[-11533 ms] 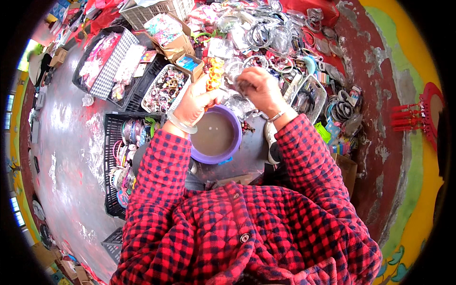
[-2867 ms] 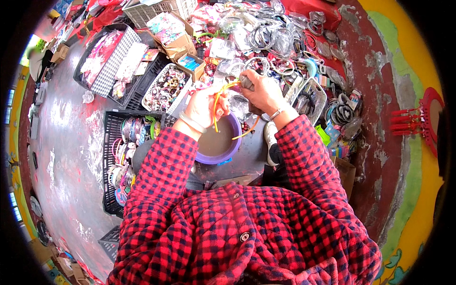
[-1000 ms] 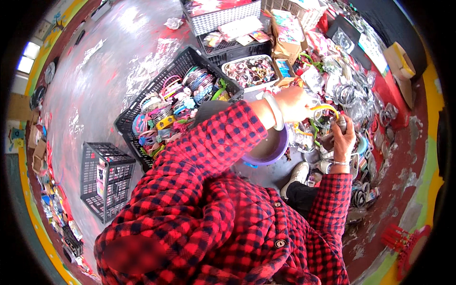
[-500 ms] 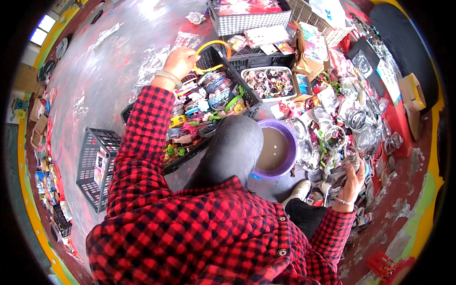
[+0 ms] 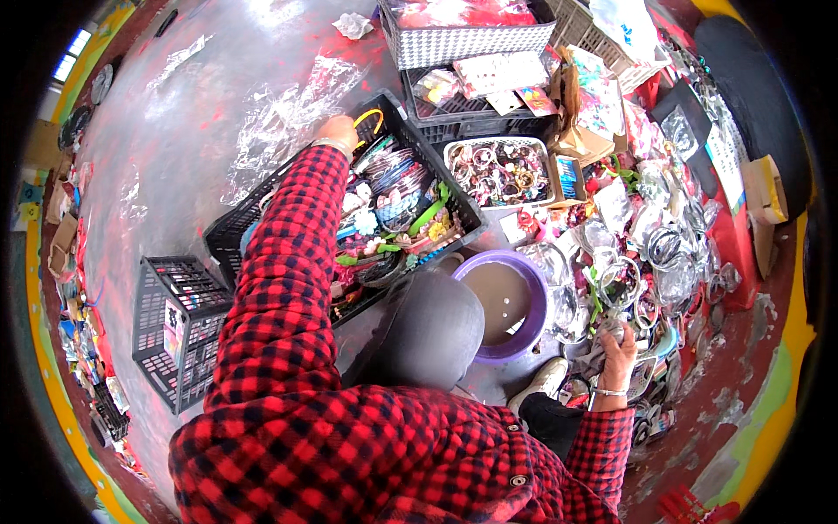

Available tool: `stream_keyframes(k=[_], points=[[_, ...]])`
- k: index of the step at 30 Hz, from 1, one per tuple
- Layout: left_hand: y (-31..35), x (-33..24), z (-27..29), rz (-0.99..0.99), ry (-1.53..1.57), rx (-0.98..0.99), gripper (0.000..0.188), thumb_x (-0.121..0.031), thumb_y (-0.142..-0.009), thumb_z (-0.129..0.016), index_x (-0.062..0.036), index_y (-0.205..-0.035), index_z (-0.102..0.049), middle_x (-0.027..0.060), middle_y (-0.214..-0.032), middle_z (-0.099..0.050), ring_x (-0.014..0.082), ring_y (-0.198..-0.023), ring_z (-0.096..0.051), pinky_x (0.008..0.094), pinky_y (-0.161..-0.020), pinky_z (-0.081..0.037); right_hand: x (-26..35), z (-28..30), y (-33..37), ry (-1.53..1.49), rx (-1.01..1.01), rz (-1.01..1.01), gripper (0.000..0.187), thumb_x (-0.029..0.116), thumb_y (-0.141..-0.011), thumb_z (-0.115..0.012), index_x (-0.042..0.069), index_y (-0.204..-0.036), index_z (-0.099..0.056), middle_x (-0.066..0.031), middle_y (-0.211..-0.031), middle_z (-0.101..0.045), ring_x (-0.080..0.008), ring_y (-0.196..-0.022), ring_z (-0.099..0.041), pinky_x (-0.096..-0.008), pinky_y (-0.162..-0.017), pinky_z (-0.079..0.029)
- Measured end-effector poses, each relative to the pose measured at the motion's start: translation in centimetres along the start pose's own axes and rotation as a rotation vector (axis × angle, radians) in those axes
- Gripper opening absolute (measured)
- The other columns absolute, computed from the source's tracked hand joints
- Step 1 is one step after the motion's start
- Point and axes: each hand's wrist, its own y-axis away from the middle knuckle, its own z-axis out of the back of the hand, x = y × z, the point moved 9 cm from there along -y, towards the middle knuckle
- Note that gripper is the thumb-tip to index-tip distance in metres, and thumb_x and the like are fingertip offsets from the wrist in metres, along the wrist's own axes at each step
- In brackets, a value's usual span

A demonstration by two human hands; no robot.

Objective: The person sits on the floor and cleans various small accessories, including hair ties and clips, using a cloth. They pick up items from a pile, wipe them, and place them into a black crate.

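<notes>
My left hand (image 5: 338,133) is closed on a yellow hairband (image 5: 379,117), over the far end of a black plastic crate (image 5: 476,229). Headbands (image 5: 393,170), artificial flowers and green pieces fill that crate. To the right, my right hand (image 5: 619,354) curls at the near edge of a heap of bagged hoops and bands (image 5: 620,279). Its fingers are bent around something greyish that I cannot make out. Between the two hands, beside my knee, stands a purple basin (image 5: 542,306) holding murky water.
A white tray of small hair ties (image 5: 497,172) sits beyond the basin. Stacked baskets (image 5: 471,44) and an open cardboard box (image 5: 580,144) stand behind it. An empty-looking black crate (image 5: 179,327) lies left of my arm. Clear plastic film (image 5: 288,118) covers part of the floor.
My left hand has lowered the yellow hairband from above the crate's far edge into its far end. My right hand has shifted slightly left and nearer.
</notes>
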Motion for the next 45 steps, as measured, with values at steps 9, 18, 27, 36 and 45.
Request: stream_keyframes(k=[9, 18, 27, 36, 45], points=[[-4.3, 0.6, -7.0, 0.044, -0.027, 0.086, 0.024, -0.015, -0.075, -0.055, -0.0033, -0.094, -0.064, 0.0205, -0.099, -0.060, 0.0329, -0.094, -0.057, 0.0401, -0.082, -0.046, -2.1, -1.7, -1.6, 0.044, -0.002, -0.098, 0.026, -0.002, -0.072, -0.060, 0.003, -0.097, -0.057, -0.0012, -0.078, -0.057, -0.0099, -0.066, -0.053, -0.0219, -0.059, -0.044], [-4.2, 0.5, -12.4, 0.177, 0.082, 0.225, 0.027, -0.013, -0.083, -0.043, -0.0022, -0.099, -0.062, 0.0210, -0.101, -0.059, 0.0338, -0.096, -0.057, 0.0419, -0.081, -0.046, -3.2, -0.9, -1.4, 0.112, -0.031, -0.120, 0.028, -0.001, -0.073, -0.060, 0.003, -0.101, -0.056, -0.0023, -0.082, -0.058, -0.0098, -0.070, -0.054, -0.0216, -0.063, -0.045], [-4.0, 3.3, -14.8, 0.012, -0.219, 0.177, 0.023, -0.017, -0.079, -0.051, -0.0023, -0.091, -0.063, 0.0209, -0.095, -0.061, 0.0367, -0.089, -0.059, 0.0448, -0.075, -0.049, -1.9, -1.0, -0.7, 0.352, 0.187, -0.111, 0.029, 0.012, -0.073, -0.064, 0.004, -0.100, -0.058, -0.0041, -0.079, -0.060, -0.0103, -0.073, -0.055, -0.0257, -0.065, -0.045], [5.9, -7.9, -4.7, -0.371, 0.257, -0.047, 0.022, -0.015, -0.079, -0.053, -0.0029, -0.093, -0.064, 0.0190, -0.089, -0.062, 0.0319, -0.085, -0.060, 0.0356, -0.077, -0.046, -2.5, -3.3, 5.9, 0.642, 0.646, 0.005, 0.040, 0.044, -0.079, -0.058, 0.004, -0.083, -0.063, -0.0147, -0.073, -0.061, -0.0252, -0.071, -0.059, -0.0345, -0.068, -0.046], [24.8, -32.6, 20.6, -0.995, 0.742, -0.061, 0.017, -0.007, -0.086, -0.053, 0.0022, -0.098, -0.061, 0.0101, -0.090, -0.063, 0.0138, -0.086, -0.059, 0.0239, -0.077, -0.044, -6.8, -0.5, 8.0, 0.542, 0.658, -0.115, 0.026, 0.025, -0.071, -0.056, 0.003, -0.082, -0.065, -0.0115, -0.067, -0.062, -0.0205, -0.064, -0.059, -0.0329, -0.063, -0.048]])
